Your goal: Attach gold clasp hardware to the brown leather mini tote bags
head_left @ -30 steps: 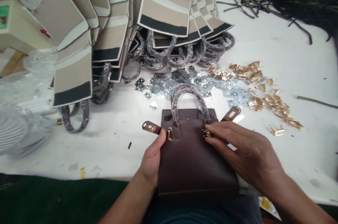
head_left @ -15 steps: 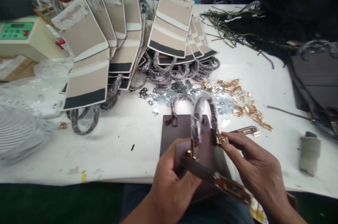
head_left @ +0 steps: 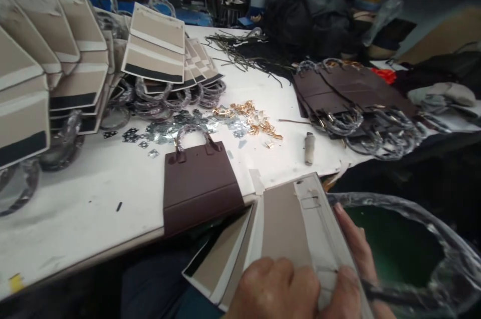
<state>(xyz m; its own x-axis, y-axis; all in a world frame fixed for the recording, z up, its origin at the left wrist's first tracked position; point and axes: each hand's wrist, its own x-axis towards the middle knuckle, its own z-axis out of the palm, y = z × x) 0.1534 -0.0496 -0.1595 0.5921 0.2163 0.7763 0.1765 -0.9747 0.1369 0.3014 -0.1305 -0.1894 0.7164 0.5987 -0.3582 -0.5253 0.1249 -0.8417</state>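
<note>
A beige-lined bag panel (head_left: 283, 224) is tilted in front of me at the bottom, its inner side facing up. My left hand (head_left: 278, 286) lies over its lower part with the fingers curled against it. At its right edge, my right hand (head_left: 356, 246) grips the panel, partly hidden behind it. A plastic-wrapped handle (head_left: 409, 209) loops out to the right of the panel. On the table's front edge lies a dark brown bag piece (head_left: 199, 184) with its own wrapped handle (head_left: 193, 131) standing up at the back.
Stacked beige-lined panels (head_left: 154, 48) fill the left and back of the white table (head_left: 93, 209). Silver plates (head_left: 173, 128) and gold metal fittings (head_left: 259, 118) are scattered mid-table. A small wrapped cylinder (head_left: 309, 148) stands right of them, near piled brown bag pieces (head_left: 345, 88).
The view has swung right. The held piece has moved right and turned from its brown side to its beige side. My right hand has left the gold fitting and moved to the panel's edge.
</note>
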